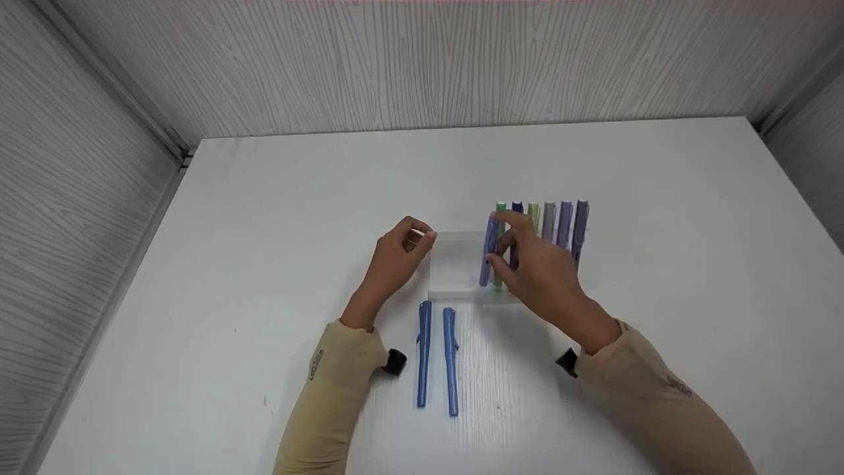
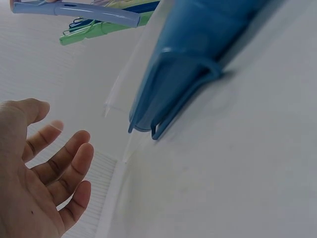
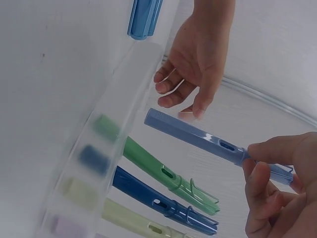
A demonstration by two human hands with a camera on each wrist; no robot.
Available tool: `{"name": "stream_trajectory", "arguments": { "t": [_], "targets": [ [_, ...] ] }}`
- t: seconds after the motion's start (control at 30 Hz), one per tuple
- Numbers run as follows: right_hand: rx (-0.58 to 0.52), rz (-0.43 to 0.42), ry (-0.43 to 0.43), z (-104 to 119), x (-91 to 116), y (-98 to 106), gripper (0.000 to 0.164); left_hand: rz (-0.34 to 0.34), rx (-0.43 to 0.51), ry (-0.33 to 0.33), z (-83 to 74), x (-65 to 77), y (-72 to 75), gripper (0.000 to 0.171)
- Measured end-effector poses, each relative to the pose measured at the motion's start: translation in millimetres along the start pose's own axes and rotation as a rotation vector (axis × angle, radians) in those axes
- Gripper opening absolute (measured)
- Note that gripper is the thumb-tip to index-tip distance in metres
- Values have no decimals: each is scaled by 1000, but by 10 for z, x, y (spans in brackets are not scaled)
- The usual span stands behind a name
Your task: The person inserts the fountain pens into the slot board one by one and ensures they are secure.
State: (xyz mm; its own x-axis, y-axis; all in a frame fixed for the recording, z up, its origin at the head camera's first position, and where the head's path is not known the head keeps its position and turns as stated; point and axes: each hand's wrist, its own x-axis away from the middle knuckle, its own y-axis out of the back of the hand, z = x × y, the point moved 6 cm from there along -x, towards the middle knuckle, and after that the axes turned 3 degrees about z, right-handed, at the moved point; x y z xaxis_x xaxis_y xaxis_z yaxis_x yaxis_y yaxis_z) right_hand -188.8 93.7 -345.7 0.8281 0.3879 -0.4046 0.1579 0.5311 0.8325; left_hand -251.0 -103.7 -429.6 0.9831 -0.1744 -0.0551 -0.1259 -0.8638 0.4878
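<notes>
My right hand [image 1: 544, 274] pinches a periwinkle pen [image 1: 488, 254] near its capped end, above the holder and beside the green pen [image 3: 153, 163]. The pen's other end points toward my left hand in the right wrist view. My left hand [image 1: 399, 257] is at the far left corner of a translucent white pen holder [image 1: 455, 295]. Its thumb and index finger lie on either side of the thin wall, the index tip showing through the plastic. The other fingers curve loosely. A navy pen [image 3: 143, 191] and a yellow-green pen [image 3: 126, 218] stand in the holder.
Farther right in the row are a grey pen [image 1: 548, 221], a purple pen [image 1: 565, 221] and a dark purple pen [image 1: 581, 224]. On the white table [image 1: 264, 264], a dark blue pen [image 1: 423, 356] and a lighter blue pen [image 1: 451, 363] lie in front of the holder. Wood-grain panels [image 1: 422, 66] surround the table.
</notes>
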Motion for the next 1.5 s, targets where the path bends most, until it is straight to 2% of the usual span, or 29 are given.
{"name": "stream_trajectory", "arguments": {
  "t": [0.2, 0.53, 0.9, 1.23, 1.5],
  "targets": [
    [-5, -1, -5, -38, -12, -41, 58, -1, 7, -6, 6, -1, 2, 27],
    [-36, 60, -74, -122, -38, -114, 57, -4, 4, 3, 17, -7, -6, 28],
    [-32, 66, -40, -146, -55, -150, 59, -7, -1, 2, -7, -4, -6, 25],
    [-7, 118, -85, -195, -94, -218, 62, -9, 7, -1, -17, -1, -6, 24],
    [1, 128, -106, -211, -106, -244, 63, 0, 18, -4, -12, -4, -12, 24]
  ]
}}
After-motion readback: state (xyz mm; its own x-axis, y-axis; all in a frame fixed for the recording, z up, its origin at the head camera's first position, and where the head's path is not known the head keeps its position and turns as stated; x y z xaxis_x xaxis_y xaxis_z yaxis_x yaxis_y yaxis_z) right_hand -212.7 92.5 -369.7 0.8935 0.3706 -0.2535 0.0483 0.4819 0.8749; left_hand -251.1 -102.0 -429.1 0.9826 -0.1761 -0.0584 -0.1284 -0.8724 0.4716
